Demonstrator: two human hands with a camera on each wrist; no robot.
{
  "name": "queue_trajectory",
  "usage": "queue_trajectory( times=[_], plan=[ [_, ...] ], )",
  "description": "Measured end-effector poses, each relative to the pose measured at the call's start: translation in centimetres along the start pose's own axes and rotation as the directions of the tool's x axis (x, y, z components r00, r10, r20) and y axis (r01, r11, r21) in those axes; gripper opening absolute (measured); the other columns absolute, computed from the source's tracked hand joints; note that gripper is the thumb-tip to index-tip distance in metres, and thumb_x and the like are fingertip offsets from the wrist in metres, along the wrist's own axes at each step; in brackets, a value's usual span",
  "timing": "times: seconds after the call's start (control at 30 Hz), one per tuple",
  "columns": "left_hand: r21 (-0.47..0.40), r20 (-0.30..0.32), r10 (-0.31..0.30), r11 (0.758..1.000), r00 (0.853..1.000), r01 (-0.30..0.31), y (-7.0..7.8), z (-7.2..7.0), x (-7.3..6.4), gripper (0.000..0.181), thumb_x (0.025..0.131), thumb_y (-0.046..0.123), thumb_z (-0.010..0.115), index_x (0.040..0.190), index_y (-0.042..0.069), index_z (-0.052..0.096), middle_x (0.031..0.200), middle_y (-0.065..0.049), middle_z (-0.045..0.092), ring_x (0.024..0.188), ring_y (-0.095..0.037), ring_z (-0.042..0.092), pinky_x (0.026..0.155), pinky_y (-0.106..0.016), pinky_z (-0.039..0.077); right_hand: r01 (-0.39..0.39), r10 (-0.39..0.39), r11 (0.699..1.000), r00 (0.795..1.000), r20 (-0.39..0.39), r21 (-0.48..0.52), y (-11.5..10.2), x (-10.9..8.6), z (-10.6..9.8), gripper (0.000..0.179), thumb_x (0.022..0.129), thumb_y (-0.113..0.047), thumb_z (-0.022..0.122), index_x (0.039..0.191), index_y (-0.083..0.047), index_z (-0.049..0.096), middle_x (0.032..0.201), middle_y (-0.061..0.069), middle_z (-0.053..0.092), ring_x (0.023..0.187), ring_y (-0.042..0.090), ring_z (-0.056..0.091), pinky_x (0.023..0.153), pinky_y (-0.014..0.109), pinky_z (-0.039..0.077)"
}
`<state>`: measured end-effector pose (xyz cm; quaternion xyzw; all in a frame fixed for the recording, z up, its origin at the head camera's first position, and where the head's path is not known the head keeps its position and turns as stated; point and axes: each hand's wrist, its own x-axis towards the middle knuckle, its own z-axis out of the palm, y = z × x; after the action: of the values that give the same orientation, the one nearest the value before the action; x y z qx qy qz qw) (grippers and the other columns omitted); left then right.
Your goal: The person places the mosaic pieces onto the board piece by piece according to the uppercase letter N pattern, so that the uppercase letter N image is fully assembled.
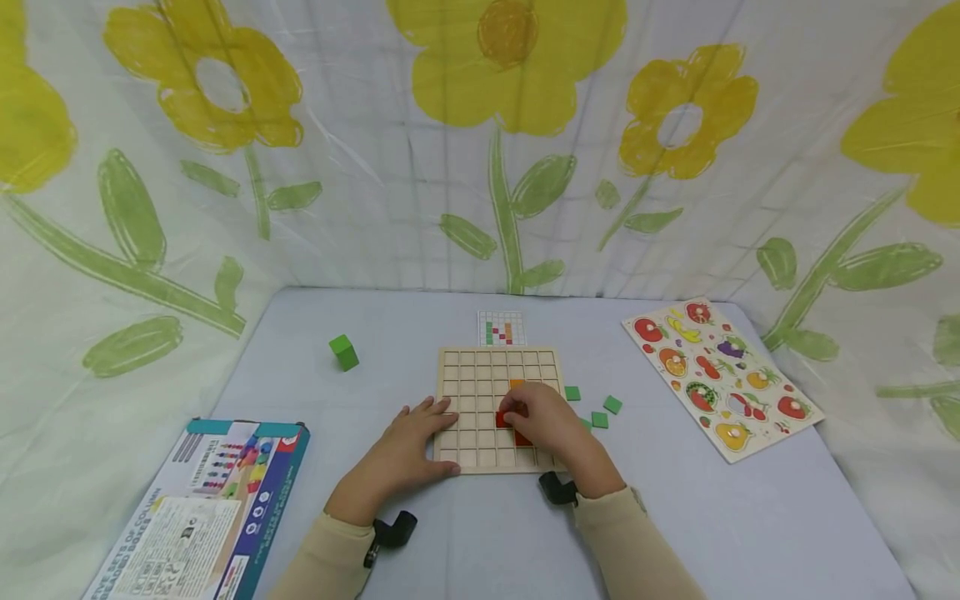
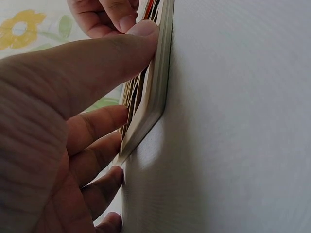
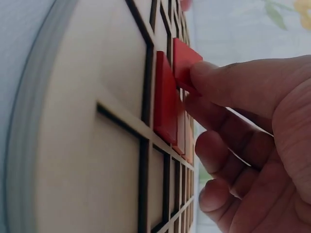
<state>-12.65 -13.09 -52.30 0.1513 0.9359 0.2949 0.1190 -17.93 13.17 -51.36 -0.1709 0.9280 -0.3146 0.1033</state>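
Observation:
A wooden grid board (image 1: 468, 367) lies on the table in front of me. My left hand (image 1: 408, 446) rests along its left edge with fingers spread; in the left wrist view the thumb lies over the board's near rim. Over the right half of the grid, my right hand (image 1: 553, 427) pinches a red square tile (image 3: 183, 63) between thumb and fingers, tilted at the grid's surface. Another red tile (image 3: 165, 104) sits in a cell nearer me. An orange tile (image 1: 517, 384) shows farther up the board, partly hidden by the right hand.
Several green tiles (image 1: 600, 419) lie right of the board. Behind it is a small pattern card (image 1: 501, 317) with coloured squares. A green block (image 1: 344, 353) stands at back left, a printed box (image 1: 281, 492) at front left, and a fruit-picture board (image 1: 720, 429) at right.

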Motion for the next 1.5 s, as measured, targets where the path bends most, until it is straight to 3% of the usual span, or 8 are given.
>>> queue_trajectory(
  times=[0.2,0.4,0.57,0.8,1.03,1.27,1.5],
  plan=[
    [-0.001,0.002,-0.004,1.000,1.000,0.004,0.1,-0.1,-0.1,0.078,0.086,0.036,0.094,0.154,0.014,0.063,0.173,-0.005,0.045,0.167,-0.032,0.031,0.138,-0.059,0.021,0.050,-0.054,0.995,0.998,-0.045,-0.081,-0.2,0.0,0.3,0.007,0.098,-0.008,0.081,0.097,-0.015,0.083,0.098,-0.004,0.071,0.096,0.016,0.063,0.087,0.037,0.061],
    [-0.001,0.004,-0.006,1.000,1.000,0.006,0.2,-0.2,-0.1,0.078,0.085,0.035,0.094,0.154,0.014,0.064,0.173,-0.005,0.045,0.167,-0.032,0.031,0.138,-0.059,0.021,0.055,-0.061,0.994,0.996,-0.062,-0.096,-0.4,-0.1,0.4,0.006,0.097,-0.009,0.082,0.096,-0.015,0.083,0.099,-0.003,0.070,0.097,0.016,0.063,0.086,0.037,0.061],
    [0.002,0.006,-0.010,1.000,1.000,0.010,0.3,0.0,0.0,0.078,0.085,0.035,0.094,0.154,0.014,0.064,0.173,-0.004,0.045,0.167,-0.032,0.031,0.138,-0.058,0.020,0.004,-0.005,1.000,0.997,-0.078,-0.012,0.7,-0.5,-1.4,0.005,0.101,-0.014,0.079,0.102,-0.016,0.083,0.105,-0.004,0.072,0.097,0.016,0.063,0.089,0.038,0.059],
    [0.004,0.007,-0.011,1.000,1.000,0.011,0.1,0.2,0.2,0.079,0.085,0.036,0.094,0.155,0.015,0.063,0.174,-0.005,0.044,0.167,-0.032,0.030,0.138,-0.059,0.020,-0.140,0.147,0.988,0.979,-0.142,0.061,4.8,-3.0,-5.6,0.014,0.104,-0.013,0.074,0.115,-0.014,0.081,0.112,0.002,0.073,0.097,0.023,0.058,0.079,0.035,0.054],
    [-0.007,0.001,0.003,1.000,1.000,-0.003,0.0,0.1,0.1,0.079,0.084,0.034,0.095,0.153,0.013,0.064,0.173,-0.006,0.045,0.166,-0.035,0.031,0.137,-0.061,0.020,-0.230,0.239,0.968,0.966,-0.098,0.095,7.9,-5.8,-6.3,0.006,0.101,-0.015,0.079,0.106,-0.014,0.080,0.096,0.004,0.067,0.086,0.021,0.055,0.070,0.031,0.047],
    [-0.006,0.003,0.008,1.000,1.000,-0.008,0.1,0.0,0.2,0.079,0.084,0.034,0.094,0.154,0.013,0.063,0.173,-0.007,0.045,0.167,-0.034,0.031,0.137,-0.061,0.020,-0.322,0.324,0.943,0.946,-0.011,0.081,8.3,-8.4,-6.2,0.017,0.093,-0.021,0.087,0.102,-0.015,0.074,0.091,0.003,0.063,0.085,0.020,0.055,0.070,0.032,0.047],
    [0.003,0.006,-0.004,1.000,1.000,0.004,0.1,0.1,0.1,0.080,0.085,0.034,0.094,0.155,0.012,0.062,0.174,-0.006,0.044,0.167,-0.034,0.030,0.138,-0.060,0.019,-0.296,0.297,0.952,0.955,0.003,0.075,8.0,-8.9,-5.5,0.021,0.092,-0.021,0.089,0.106,-0.015,0.076,0.094,0.003,0.062,0.088,0.020,0.056,0.072,0.032,0.048]
  ],
)
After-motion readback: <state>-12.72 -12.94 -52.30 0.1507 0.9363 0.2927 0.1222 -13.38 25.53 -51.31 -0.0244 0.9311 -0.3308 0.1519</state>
